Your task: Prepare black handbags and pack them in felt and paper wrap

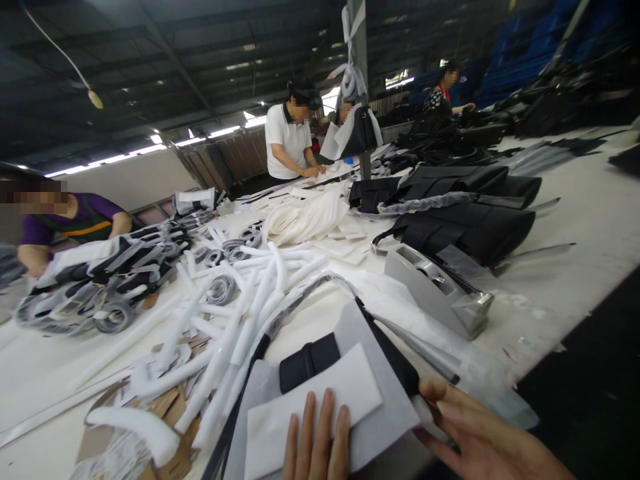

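Note:
A black handbag point(391, 350) lies in front of me at the table's near edge, its strap wrapped in clear film. A sheet of thin white paper point(350, 327) covers part of the bag, and a black buckled strap piece point(309, 362) shows above it. On top rests a white foam sheet point(280, 420), and my left hand point(317, 437) presses flat on it with fingers stretched out. My right hand point(470, 427) grips the bag's right edge, thumb and fingers closed around it near the paper's corner. Exactly what lies between those fingertips is partly hidden.
White foam tubes point(250, 320) are heaped left of the bag, over cardboard scraps point(170, 407). A tape dispenser point(440, 287) stands behind, near stacked black bags point(460, 233). A metal post point(363, 87) rises mid-table. Co-workers stand at the left point(75, 217) and far side point(290, 137).

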{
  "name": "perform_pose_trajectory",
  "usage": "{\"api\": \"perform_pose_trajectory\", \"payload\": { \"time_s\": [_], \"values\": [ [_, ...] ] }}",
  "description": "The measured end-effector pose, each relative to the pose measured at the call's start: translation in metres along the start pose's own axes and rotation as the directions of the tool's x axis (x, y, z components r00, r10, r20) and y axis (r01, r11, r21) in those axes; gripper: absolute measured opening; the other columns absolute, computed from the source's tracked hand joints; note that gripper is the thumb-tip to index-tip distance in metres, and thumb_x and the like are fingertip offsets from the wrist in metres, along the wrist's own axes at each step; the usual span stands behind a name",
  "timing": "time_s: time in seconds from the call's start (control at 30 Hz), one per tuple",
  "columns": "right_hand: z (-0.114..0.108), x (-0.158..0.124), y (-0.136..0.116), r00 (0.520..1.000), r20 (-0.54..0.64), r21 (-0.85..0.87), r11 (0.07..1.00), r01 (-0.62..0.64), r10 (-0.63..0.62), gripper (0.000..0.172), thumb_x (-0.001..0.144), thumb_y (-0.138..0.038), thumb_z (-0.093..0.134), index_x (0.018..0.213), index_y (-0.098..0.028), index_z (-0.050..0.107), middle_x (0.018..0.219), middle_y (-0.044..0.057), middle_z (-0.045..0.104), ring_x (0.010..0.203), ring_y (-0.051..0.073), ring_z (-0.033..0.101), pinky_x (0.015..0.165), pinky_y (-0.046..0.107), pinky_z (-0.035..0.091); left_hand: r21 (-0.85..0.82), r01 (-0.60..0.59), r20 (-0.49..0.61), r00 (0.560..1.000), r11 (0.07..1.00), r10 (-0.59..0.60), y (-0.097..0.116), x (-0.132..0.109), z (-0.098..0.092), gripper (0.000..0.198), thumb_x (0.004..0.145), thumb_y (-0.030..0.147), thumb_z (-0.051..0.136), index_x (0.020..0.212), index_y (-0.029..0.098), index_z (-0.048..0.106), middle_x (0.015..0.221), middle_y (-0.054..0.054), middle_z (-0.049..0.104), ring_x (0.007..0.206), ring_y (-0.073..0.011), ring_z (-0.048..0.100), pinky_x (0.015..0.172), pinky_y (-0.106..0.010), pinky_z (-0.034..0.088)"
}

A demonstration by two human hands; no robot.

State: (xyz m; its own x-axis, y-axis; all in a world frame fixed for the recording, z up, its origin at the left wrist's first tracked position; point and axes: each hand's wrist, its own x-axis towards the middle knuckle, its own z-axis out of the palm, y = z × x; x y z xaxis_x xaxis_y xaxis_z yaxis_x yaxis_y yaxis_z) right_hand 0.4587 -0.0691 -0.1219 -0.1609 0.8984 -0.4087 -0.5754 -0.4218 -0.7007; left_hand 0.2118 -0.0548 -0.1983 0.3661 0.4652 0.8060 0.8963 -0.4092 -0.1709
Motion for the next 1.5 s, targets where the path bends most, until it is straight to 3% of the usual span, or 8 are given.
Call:
{"api": "perform_pose_trajectory", "payload": {
  "time_s": [0.33,0.4,0.53,0.63,0.93,1.13,1.33,1.5],
  "values": [
    [0.037,0.004,-0.018,0.835,0.347,-0.48,0.685,0.549,-0.427,0.03,0.102,-0.033,0.041,0.123,-0.026,0.061,0.126,0.012,0.069,0.109,0.028,0.071,0.09,0.045,0.061,-0.153,0.185,0.091,0.981,0.971,-0.173,-0.028,0.013,-0.022,0.065,0.096,0.024,0.058,0.156,0.018,0.032,0.132,-0.016,0.067,0.128,-0.0286,0.06,0.102,-0.042,0.053],
    [0.022,0.024,-0.033,0.809,0.364,-0.688,0.452,0.567,-0.461,0.027,0.101,-0.033,0.049,0.121,-0.026,0.065,0.117,0.009,0.074,0.107,0.026,0.072,0.094,0.042,0.059,-0.132,0.301,0.118,0.951,0.945,-0.286,-0.034,0.022,-0.033,0.063,0.097,0.024,0.056,0.155,0.024,0.034,0.132,-0.011,0.067,0.122,-0.0273,0.064,0.095,-0.04,0.057],
    [-0.034,0.084,-0.059,0.665,0.643,-0.763,-0.385,0.518,-0.38,0.038,0.096,-0.016,0.054,0.132,-0.025,0.064,0.137,0.01,0.065,0.133,0.032,0.054,0.115,0.061,0.036,0.121,0.637,0.17,0.742,0.761,-0.649,-0.046,0.038,-0.049,0.056,0.093,0.038,0.063,0.146,0.028,0.045,0.106,-0.008,0.076,0.096,-0.0319,0.074,0.066,-0.037,0.059],
    [-0.059,0.117,-0.067,0.698,0.674,-0.664,-0.613,0.429,-0.241,0.04,0.087,-0.006,0.061,0.125,-0.019,0.069,0.143,0.015,0.059,0.14,0.04,0.044,0.111,0.069,0.034,0.258,0.747,0.191,0.582,0.613,-0.79,-0.053,0.045,-0.051,0.056,0.088,0.05,0.067,0.136,0.023,0.053,0.085,-0.007,0.075,0.077,-0.0355,0.075,0.054,-0.036,0.053],
    [-0.02,0.113,-0.055,0.609,0.765,-0.59,-0.605,0.535,-0.207,0.026,0.099,-0.017,0.052,0.108,-0.025,0.075,0.134,0.009,0.067,0.132,0.029,0.056,0.114,0.058,0.037,0.047,0.686,0.204,0.705,0.726,-0.68,-0.051,0.048,-0.045,0.064,0.088,0.03,0.07,0.147,0.028,0.045,0.115,-0.009,0.074,0.106,-0.0329,0.072,0.072,-0.037,0.059],
    [0.01,0.079,-0.012,0.602,0.798,-0.583,-0.212,0.784,0.03,0.023,0.098,-0.031,0.059,0.117,-0.032,0.073,0.12,0.001,0.075,0.114,0.02,0.068,0.113,0.045,0.044,-0.086,0.544,0.192,0.831,0.835,-0.521,-0.051,0.05,-0.038,0.073,0.088,0.017,0.064,0.154,0.028,0.035,0.138,-0.008,0.064,0.119,-0.0288,0.066,0.092,-0.038,0.059],
    [0.009,0.09,0.014,0.624,0.775,-0.606,-0.4,0.688,-0.102,0.06,0.091,-0.043,0.067,0.145,-0.021,0.053,0.142,0.015,0.06,0.129,0.034,0.058,0.111,0.055,0.044,-0.082,0.249,0.164,0.958,0.965,-0.234,-0.042,0.037,-0.021,0.069,0.094,0.015,0.052,0.158,0.02,0.026,0.146,-0.01,0.056,0.133,-0.0263,0.056,0.105,-0.04,0.052],
    [0.006,0.07,0.007,0.548,0.811,-0.58,-0.399,0.71,-0.203,0.028,0.091,-0.035,0.067,0.118,-0.029,0.072,0.114,0.006,0.077,0.094,0.027,0.074,0.084,0.037,0.061,-0.003,0.107,0.208,0.973,0.994,-0.104,-0.025,0.029,-0.009,0.057,0.098,0.009,0.043,0.152,0.026,0.042,0.15,-0.004,0.054,0.138,-0.0252,0.05,0.11,-0.039,0.048]
  ]
}}
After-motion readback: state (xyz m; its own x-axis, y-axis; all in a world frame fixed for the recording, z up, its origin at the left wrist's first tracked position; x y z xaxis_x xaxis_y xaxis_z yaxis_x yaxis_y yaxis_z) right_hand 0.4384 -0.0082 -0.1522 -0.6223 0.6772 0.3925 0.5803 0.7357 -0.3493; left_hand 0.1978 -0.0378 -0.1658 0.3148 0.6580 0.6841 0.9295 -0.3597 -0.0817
